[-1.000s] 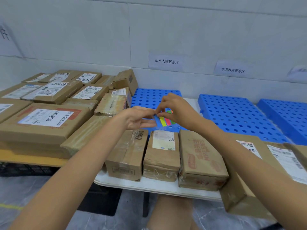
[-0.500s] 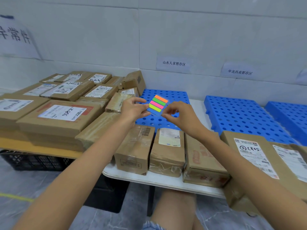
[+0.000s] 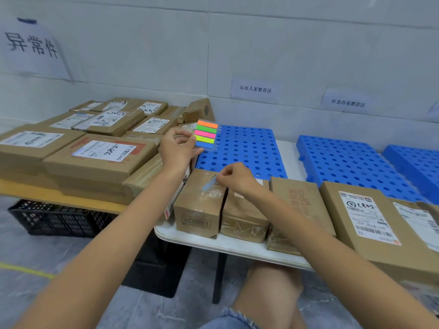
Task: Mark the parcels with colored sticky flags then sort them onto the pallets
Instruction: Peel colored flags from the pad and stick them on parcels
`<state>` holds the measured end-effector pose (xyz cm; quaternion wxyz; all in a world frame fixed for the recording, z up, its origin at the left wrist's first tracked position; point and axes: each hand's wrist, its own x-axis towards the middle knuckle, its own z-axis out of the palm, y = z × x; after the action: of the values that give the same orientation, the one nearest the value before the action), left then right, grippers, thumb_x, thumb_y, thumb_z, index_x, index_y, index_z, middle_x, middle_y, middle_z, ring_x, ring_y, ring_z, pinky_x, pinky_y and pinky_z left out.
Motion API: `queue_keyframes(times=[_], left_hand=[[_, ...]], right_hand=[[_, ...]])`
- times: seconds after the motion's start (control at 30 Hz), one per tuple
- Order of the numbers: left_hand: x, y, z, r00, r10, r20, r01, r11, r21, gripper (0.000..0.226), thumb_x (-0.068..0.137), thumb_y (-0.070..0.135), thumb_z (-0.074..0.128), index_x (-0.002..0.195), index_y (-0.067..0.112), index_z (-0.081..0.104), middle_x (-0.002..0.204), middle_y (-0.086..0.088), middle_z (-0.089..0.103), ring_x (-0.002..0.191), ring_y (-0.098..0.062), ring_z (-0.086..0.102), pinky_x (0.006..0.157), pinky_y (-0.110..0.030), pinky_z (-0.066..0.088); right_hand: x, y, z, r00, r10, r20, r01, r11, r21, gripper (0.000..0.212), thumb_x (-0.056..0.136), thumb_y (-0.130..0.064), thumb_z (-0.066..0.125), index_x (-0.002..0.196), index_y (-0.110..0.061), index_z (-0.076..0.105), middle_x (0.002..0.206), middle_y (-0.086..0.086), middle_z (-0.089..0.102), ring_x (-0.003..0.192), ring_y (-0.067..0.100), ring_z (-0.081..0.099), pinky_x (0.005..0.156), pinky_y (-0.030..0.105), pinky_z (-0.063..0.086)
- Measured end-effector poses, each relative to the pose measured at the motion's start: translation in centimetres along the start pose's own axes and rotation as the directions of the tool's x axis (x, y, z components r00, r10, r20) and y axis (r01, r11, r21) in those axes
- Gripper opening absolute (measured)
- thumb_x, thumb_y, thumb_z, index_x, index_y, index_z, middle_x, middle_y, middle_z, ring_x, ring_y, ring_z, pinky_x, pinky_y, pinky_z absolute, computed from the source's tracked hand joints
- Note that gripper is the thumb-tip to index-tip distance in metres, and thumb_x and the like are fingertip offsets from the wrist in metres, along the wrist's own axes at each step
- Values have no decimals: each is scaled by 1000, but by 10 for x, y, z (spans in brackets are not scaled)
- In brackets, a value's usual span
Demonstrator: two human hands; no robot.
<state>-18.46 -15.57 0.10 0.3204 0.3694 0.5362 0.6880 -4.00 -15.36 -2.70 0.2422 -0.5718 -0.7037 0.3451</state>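
My left hand (image 3: 177, 149) pinches the left edge of a pad of sticky flags (image 3: 206, 134), striped orange, green, pink, yellow and blue, held up over the left blue pallet (image 3: 240, 150). My right hand (image 3: 236, 178) pinches a single pale blue flag (image 3: 210, 185) just above the top of a small brown parcel (image 3: 199, 207) at the white table's front edge. A second small parcel (image 3: 244, 214) and a third (image 3: 297, 205) stand beside it to the right.
Many labelled brown parcels (image 3: 99, 157) are stacked at the left on a wooden board over a black crate (image 3: 54, 219). Two more blue pallets (image 3: 351, 165) lie to the right. Larger parcels (image 3: 370, 222) sit at the front right. Paper signs hang on the wall.
My right hand has pulled a blue flag off the pad and moved down to the small parcel. My left hand has raised the pad slightly. The camera view has shifted.
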Motion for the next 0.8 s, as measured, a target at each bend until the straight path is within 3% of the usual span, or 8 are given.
queue_keyframes(times=[0.07, 0.17, 0.23, 0.33, 0.4, 0.53, 0.63, 0.8], left_hand=[[-1, -6, -2, 1000, -30, -1, 30, 1000, -11, 16, 87, 1, 62, 81, 13, 54, 85, -9, 65, 79, -17, 68, 60, -21, 57], [1, -17, -4, 998, -58, 0, 58, 998, -2, 11, 87, 0, 61, 88, 9, 54, 85, -9, 65, 79, -16, 68, 60, -22, 57], [3, -21, -5, 998, -61, -3, 61, 998, 2, 10, 88, -1, 60, 94, 4, 54, 88, -11, 65, 79, -15, 68, 61, -22, 58], [3, -25, -2, 998, -57, 5, 57, 998, -5, 10, 87, -1, 61, 90, 7, 55, 94, -16, 65, 82, -18, 69, 65, -25, 59], [2, -26, 1, 998, -57, 18, 58, 998, -11, 12, 86, 0, 61, 85, 11, 55, 95, -17, 64, 80, -18, 69, 65, -25, 59], [-2, -32, 6, 996, -78, 48, 80, 996, -37, 13, 87, 0, 60, 84, 12, 56, 92, -18, 63, 78, -18, 67, 61, -21, 57], [-4, -33, 10, 994, -85, 75, 87, 996, -26, 11, 88, 2, 60, 87, 11, 56, 90, -13, 65, 77, -18, 67, 58, -21, 56], [-8, -28, 19, 975, -87, 204, 80, 996, 41, 10, 89, 7, 62, 97, 7, 56, 84, -5, 69, 62, -8, 67, 52, -22, 56]], right_hand=[[6, 3, 14, 1000, 3, -11, -4, 996, -94, 24, 85, -12, 54, 77, 8, 65, 69, 15, 61, 64, 20, 50, 60, 34, 46], [9, 10, 26, 997, -23, -77, 6, 978, -209, 23, 83, -15, 53, 72, 2, 63, 72, 19, 67, 60, 22, 52, 62, 42, 52], [5, 12, 29, 990, -61, -126, 25, 964, -264, 19, 83, -24, 58, 70, -11, 53, 75, 13, 66, 66, 21, 55, 64, 41, 51], [3, 14, 32, 985, -119, -127, 65, 927, -370, 40, 76, -51, 68, 82, -16, 50, 78, -2, 58, 76, 17, 55, 56, 32, 39], [5, 15, 34, 978, -170, -119, 110, 911, -399, 48, 72, -58, 68, 86, -17, 48, 79, -5, 56, 75, 16, 53, 53, 29, 34], [11, 28, 34, 968, -195, -158, 153, 958, -244, 27, 82, -39, 67, 84, -18, 50, 66, -11, 49, 63, 9, 47, 51, 26, 31], [12, 35, 22, 961, -144, -236, 142, 990, -25, 5, 89, -19, 59, 88, -16, 55, 59, -8, 49, 57, 13, 48, 57, 33, 40], [13, 32, -33, 856, -73, -513, 233, 938, 255, 21, 95, -30, 50, 112, -17, 52, 85, -5, 55, 70, 9, 53, 63, 25, 45]])
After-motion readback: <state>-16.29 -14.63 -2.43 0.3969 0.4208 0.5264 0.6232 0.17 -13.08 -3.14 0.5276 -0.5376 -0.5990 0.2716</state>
